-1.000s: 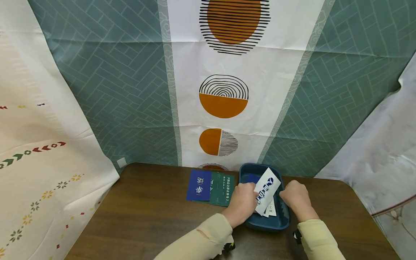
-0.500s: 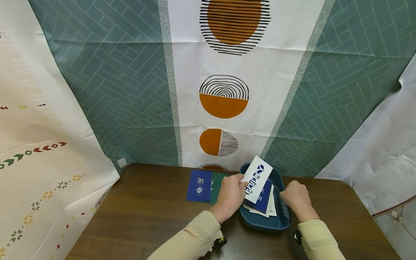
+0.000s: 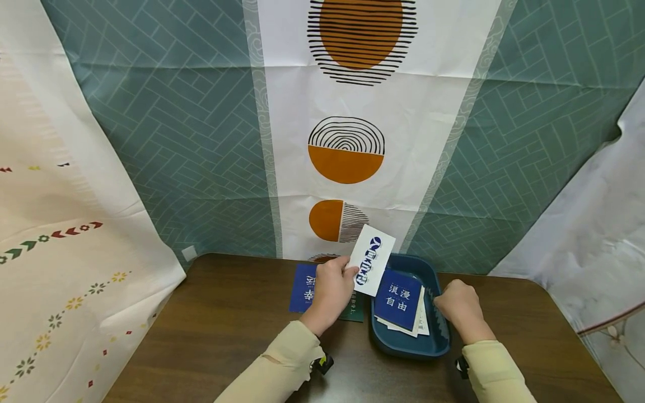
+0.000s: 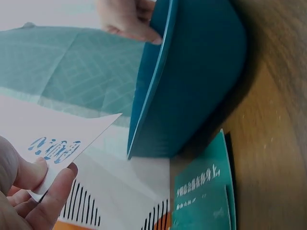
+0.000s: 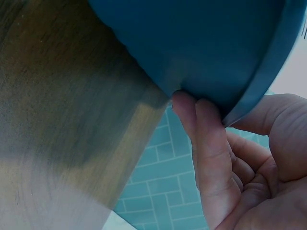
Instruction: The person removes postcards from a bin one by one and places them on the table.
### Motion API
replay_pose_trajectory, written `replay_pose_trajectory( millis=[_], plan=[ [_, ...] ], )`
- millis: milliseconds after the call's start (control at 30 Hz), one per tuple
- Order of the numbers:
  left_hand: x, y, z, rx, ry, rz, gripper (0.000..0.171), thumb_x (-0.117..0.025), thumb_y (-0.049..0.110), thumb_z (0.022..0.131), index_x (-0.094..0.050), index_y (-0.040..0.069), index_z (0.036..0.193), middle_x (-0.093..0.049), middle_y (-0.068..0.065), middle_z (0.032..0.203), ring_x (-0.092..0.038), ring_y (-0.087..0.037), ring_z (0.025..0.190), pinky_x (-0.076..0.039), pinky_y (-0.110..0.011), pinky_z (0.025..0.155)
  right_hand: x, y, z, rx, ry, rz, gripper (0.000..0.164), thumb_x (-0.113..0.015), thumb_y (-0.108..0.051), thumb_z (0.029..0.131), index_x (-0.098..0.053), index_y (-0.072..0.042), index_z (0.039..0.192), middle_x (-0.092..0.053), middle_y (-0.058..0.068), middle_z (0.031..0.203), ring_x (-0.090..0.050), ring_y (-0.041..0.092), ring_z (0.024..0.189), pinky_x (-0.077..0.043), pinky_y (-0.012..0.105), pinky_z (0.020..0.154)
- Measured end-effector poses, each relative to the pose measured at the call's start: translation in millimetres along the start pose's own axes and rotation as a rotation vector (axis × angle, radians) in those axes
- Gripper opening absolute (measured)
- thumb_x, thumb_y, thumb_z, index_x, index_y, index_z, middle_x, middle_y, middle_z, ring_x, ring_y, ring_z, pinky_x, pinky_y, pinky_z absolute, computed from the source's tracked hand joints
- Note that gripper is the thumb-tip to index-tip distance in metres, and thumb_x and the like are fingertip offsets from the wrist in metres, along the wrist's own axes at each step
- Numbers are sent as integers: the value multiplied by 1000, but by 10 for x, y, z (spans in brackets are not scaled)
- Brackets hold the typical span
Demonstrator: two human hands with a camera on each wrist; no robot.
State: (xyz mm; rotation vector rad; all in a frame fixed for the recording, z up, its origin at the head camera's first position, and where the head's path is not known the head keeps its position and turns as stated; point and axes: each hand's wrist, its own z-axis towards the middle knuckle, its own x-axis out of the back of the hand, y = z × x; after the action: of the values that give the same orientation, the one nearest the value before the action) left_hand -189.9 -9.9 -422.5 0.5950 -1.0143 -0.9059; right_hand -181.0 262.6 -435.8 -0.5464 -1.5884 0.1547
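Between thumb and fingers my left hand (image 3: 330,288) pinches a white card (image 3: 372,260) with dark blue lettering, held up left of the bin and above the cards on the table. My right hand (image 3: 459,308) grips the right rim of a dark blue plastic bin (image 3: 410,348), thumb inside and fingers against the outer wall, as the right wrist view shows. Inside the bin a blue card (image 3: 398,299) with white characters lies over several pale cards (image 3: 422,323). On the table a blue card (image 3: 301,291) and green cards (image 4: 204,191) are partly covered by my left hand.
The brown wooden table (image 3: 211,324) carries the bin near its back edge. Directly behind rises a green and white patterned cloth (image 3: 211,140). Pale cloths hang at the left (image 3: 90,252) and the right.
My left hand has lifted the white card out of the bin and carried it left, uncovering the blue card there. The right hand has stayed on the rim.
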Motion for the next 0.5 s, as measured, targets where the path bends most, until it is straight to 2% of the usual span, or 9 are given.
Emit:
replay_pose_trajectory(
  millis=[333,500],
  plan=[
    [233,-138,41,-3,85,7,17,-67,18,86,-68,12,102,-65,5,83,-57,0,64,-46,-20,53,11,-6,-4,-11,-20,0,23,-58,-13,80,-55,-6,59,-46,6,55,-47,19,50,-40,29,46],
    [347,-206,47,39,94,9,18,-66,20,87,-68,12,103,-65,5,83,-58,-2,63,-46,-21,52,17,-14,-8,-11,-19,-3,22,-58,-13,80,-56,-5,60,-46,6,55,-47,19,51,-40,29,46]
  ],
)
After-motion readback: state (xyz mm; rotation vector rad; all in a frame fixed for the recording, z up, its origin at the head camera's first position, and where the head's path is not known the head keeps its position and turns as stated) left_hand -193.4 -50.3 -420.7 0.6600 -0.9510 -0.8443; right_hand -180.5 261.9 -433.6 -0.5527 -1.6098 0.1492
